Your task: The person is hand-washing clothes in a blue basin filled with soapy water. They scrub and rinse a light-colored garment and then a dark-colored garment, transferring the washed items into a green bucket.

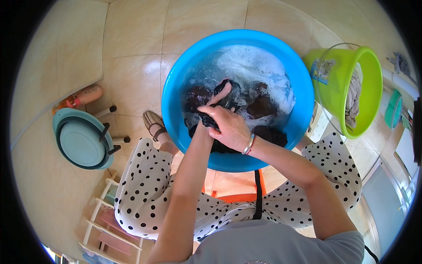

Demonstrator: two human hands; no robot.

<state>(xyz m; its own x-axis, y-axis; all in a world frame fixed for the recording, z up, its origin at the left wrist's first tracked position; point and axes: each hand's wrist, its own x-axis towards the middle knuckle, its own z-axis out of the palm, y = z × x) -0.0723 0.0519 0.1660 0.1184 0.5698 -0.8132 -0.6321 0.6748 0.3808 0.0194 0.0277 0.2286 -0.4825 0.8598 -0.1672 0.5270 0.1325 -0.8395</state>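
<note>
A big blue basin (172,127) of sudsy water stands between my knees, with dark clothes soaking in it. My left hand (220,93) reaches into the middle of the basin, and a wet black cloth (209,120) is wrapped about it. Only a strip of that hand shows; most of its fingers are hidden by the cloth. Crossing over my left wrist, my right hand (231,127) is closed on the same cloth. Brown-black fabric (262,107) lies in the water beyond, and a pale cloth under white foam (250,61) fills the far right side.
A lime-green bucket (371,92) with a wire handle and a greyish cloth (353,99) inside lies tilted at the right. At the left are a folding teal basin (81,143) and a white rack (99,215). An orange stool (239,198) is beneath me on the tiled floor (132,79).
</note>
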